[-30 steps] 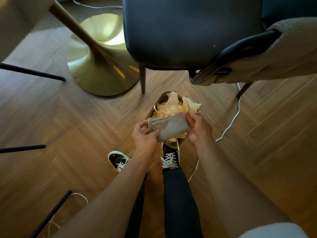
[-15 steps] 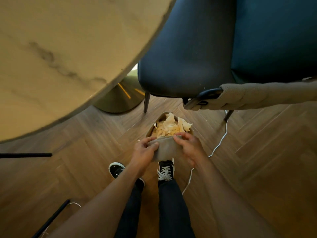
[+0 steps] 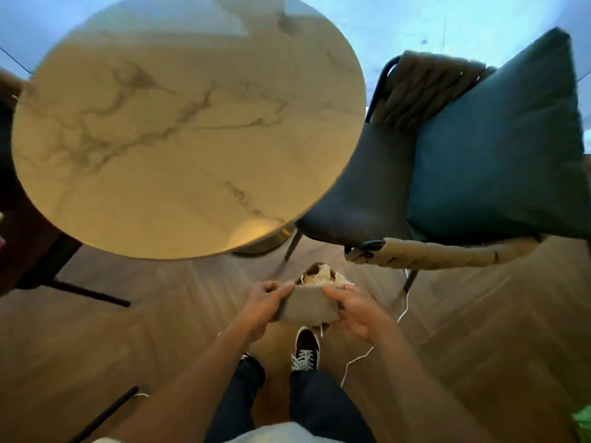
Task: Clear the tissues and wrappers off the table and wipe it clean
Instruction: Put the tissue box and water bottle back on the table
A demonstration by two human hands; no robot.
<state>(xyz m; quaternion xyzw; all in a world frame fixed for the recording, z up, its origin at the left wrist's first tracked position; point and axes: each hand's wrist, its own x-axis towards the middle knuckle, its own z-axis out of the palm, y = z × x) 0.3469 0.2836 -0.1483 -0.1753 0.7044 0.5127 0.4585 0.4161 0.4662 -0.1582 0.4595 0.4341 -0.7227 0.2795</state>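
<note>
A person is standing by a round marble table (image 3: 179, 129). The left hand (image 3: 265, 298) and right hand (image 3: 355, 310) are each pinching an end of a grey cloth (image 3: 307, 306), likely folding it for wiping. Tissues (image 3: 326, 278) are filling a bin (image 3: 311, 267) on the floor just beyond the cloth.

The round table (image 3: 179, 129) has a glossy, veined marble top. Beside it, the chair (image 3: 367, 187) looks matt and smooth. Below, the floor (image 3: 479, 346) is herringbone wood.
</note>
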